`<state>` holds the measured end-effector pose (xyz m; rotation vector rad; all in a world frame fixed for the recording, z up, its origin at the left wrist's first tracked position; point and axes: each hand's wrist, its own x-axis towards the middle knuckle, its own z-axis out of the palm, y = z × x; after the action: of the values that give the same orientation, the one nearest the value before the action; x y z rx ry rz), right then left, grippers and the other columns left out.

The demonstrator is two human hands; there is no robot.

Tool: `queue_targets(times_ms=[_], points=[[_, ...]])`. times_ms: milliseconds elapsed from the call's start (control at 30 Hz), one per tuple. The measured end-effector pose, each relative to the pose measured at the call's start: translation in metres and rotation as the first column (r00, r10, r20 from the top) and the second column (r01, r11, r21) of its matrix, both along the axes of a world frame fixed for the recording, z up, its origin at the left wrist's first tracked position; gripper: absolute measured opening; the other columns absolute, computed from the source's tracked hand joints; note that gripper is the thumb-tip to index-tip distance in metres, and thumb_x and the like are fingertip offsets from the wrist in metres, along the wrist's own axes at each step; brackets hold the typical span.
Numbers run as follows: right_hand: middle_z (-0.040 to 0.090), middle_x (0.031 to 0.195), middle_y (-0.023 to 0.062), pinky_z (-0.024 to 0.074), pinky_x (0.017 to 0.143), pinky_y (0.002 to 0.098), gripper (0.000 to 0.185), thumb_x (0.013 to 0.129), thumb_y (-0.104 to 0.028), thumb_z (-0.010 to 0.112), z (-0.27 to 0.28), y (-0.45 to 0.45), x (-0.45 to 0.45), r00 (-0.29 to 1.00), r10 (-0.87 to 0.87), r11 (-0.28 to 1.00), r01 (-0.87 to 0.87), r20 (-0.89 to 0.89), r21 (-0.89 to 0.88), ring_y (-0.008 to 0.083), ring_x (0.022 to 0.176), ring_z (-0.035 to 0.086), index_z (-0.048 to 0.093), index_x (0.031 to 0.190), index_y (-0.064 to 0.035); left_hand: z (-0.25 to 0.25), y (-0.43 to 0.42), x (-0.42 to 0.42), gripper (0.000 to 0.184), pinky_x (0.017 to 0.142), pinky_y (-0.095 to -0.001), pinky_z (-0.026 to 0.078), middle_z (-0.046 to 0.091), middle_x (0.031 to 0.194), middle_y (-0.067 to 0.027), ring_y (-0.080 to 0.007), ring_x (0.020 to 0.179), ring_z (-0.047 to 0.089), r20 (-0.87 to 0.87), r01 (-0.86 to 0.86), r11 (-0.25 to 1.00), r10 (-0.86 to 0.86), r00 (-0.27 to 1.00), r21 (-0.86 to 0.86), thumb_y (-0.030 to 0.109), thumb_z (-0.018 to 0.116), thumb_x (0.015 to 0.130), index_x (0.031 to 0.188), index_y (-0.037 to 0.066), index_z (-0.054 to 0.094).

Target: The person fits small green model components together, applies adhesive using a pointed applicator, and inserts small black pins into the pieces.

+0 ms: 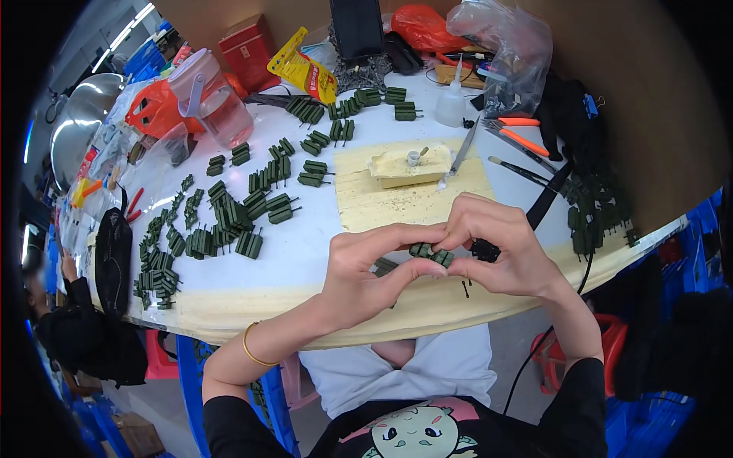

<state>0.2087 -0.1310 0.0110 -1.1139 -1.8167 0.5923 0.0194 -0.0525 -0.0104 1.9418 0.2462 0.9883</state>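
Note:
My left hand [374, 267] and my right hand [496, 248] meet over the table's front edge. Between their thumbs and index fingers they pinch a small dark green ribbed part [431, 253]. A black round piece [485, 249] shows beside the fingers of my right hand, and it is unclear whether the hand touches it. Partly behind my left hand lies another green part [384, 266]. Many similar green parts [231, 211] lie in rows and piles on the white tabletop to the left. Beyond my hands, a cream tray [412, 166] rests on a pale board [355, 191].
A dropper bottle [450, 103], a knife [463, 156], orange-handled tools [527, 141] and brushes [519, 172] lie at the right. More green parts [592, 210] are at the far right. A pink-lidded jug [217, 103] stands back left. A person [88, 328] is at the far left.

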Motion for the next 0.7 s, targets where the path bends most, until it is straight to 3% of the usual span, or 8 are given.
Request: queue_targets(times_ms=[233, 400, 533, 700], points=[[0.053, 0.076, 0.0030, 0.0380, 0.061, 0.0269, 0.021, 0.064, 0.006, 0.072, -0.012, 0.002, 0.005, 0.996, 0.066, 0.996, -0.070, -0.064, -0.058, 0.0164, 0.069, 0.046, 0.063, 0.081, -0.0032, -0.007, 0.001, -0.001, 0.033, 0.071, -0.0246, 0.055, 0.074, 0.097, -0.0083, -0.0152, 0.078, 0.068, -0.067, 0.030, 0.998, -0.034, 0.997, -0.055, -0.007, 0.073, 0.069, 0.101, 0.000, 0.071], [0.055, 0.078, 0.0029, 0.0390, 0.063, 0.0269, 0.021, 0.065, 0.006, 0.072, -0.012, 0.003, 0.006, 0.999, 0.045, 0.999, -0.044, -0.025, 0.020, 0.0164, 0.071, 0.047, 0.065, 0.082, -0.0027, -0.008, 0.002, 0.003, 0.036, 0.075, -0.0255, 0.055, 0.073, 0.100, -0.0090, -0.0168, 0.083, 0.069, -0.006, 0.033, 0.999, -0.033, 0.999, -0.016, -0.007, 0.073, 0.070, 0.105, 0.000, 0.070], [0.061, 0.084, 0.0030, 0.0411, 0.066, 0.0273, 0.026, 0.065, 0.007, 0.072, -0.001, 0.007, 0.004, 0.995, -0.077, 0.968, 0.061, 0.056, 0.242, 0.0173, 0.074, 0.048, 0.068, 0.088, -0.0032, -0.002, 0.010, 0.010, 0.040, 0.080, -0.0265, 0.055, 0.072, 0.107, -0.0104, -0.0195, 0.091, 0.069, 0.106, -0.012, 0.996, 0.003, 0.994, 0.092, -0.007, 0.073, 0.070, 0.108, 0.002, 0.070], [0.065, 0.092, 0.0031, 0.0437, 0.070, 0.0277, 0.031, 0.064, 0.006, 0.073, 0.004, 0.011, 0.001, 0.980, -0.186, 0.923, 0.149, 0.072, 0.354, 0.0182, 0.080, 0.050, 0.071, 0.094, -0.0045, 0.002, 0.017, 0.007, 0.041, 0.088, -0.0296, 0.053, 0.068, 0.115, -0.0162, -0.0251, 0.100, 0.067, 0.093, -0.038, 0.989, 0.025, 0.995, 0.144, -0.006, 0.077, 0.068, 0.107, 0.001, 0.069]])
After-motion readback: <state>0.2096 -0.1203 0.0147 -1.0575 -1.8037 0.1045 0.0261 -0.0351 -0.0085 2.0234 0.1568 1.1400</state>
